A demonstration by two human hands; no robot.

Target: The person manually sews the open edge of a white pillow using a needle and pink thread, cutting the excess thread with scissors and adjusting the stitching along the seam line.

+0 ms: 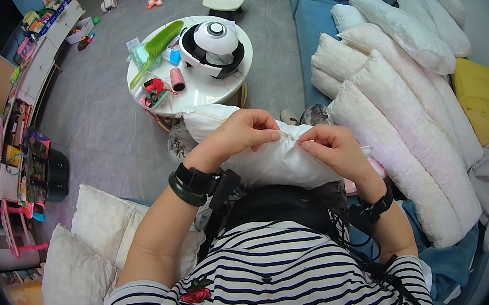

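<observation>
A stuffed white pillow lies across my lap. My left hand pinches its upper edge between thumb and fingers. Close by on the right, my right hand grips the same edge with thumb and forefinger. Between my fingertips the fabric is gathered and puckered. A line of stitching runs along the pillow's edge at the far left corner. Whether a needle or thread is in my fingers is too small to tell.
Ahead stands a round white table with a thread spool, a box of sewing things and a white-and-black device. Stuffed white cushions pile up on the blue sofa at right. More pillows lie at left.
</observation>
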